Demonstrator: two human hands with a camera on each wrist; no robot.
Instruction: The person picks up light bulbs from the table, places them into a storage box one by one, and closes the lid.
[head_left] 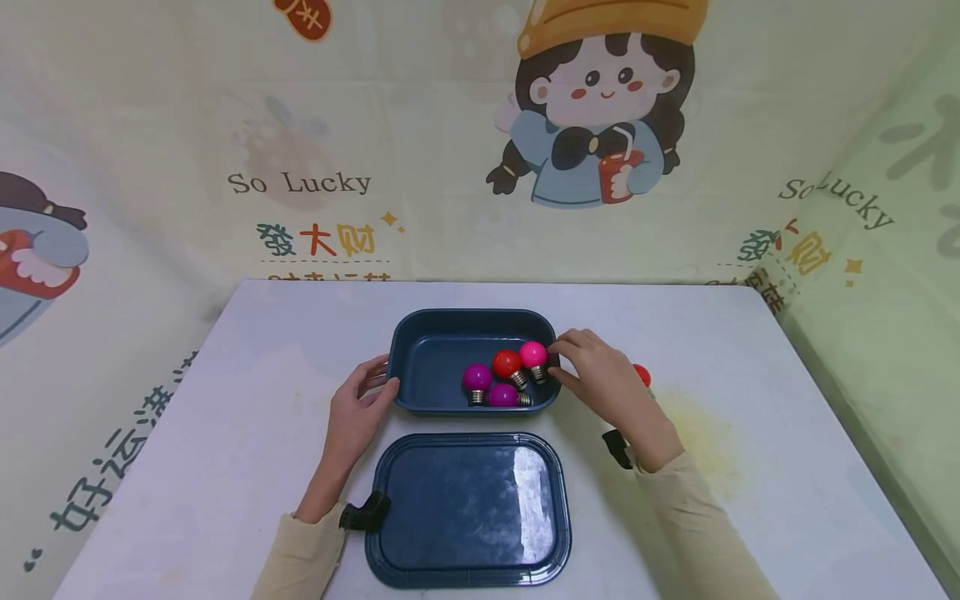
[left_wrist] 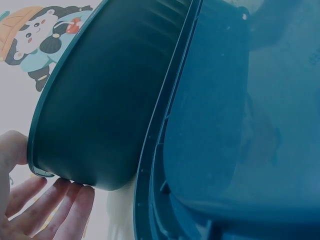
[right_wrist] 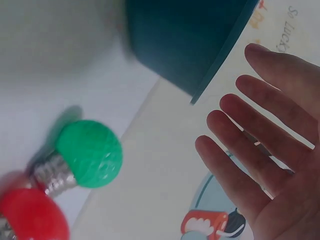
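On the patterned cloth (head_left: 442, 150) behind the table (head_left: 300, 333), near its far-left corner, stands "So Lucky" (head_left: 299, 183); below it come the coloured characters "發大财" (head_left: 316, 240), over a line cut off by the table's far edge; past the far-right corner a second "So Lucky" (head_left: 836, 200) bends across a fold, above 發 (head_left: 756, 245) and 财 (head_left: 810, 252); beside the left edge runs "好运满" (head_left: 114, 457); the right wrist view repeats "So Lucky", sideways; the character on a red pouch print (head_left: 306, 17) is unclear.

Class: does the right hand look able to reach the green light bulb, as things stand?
Probably yes: the green light bulb lies outside the dark blue box, and no obstacle shows between it and the right hand, whose fingers hold nothing.
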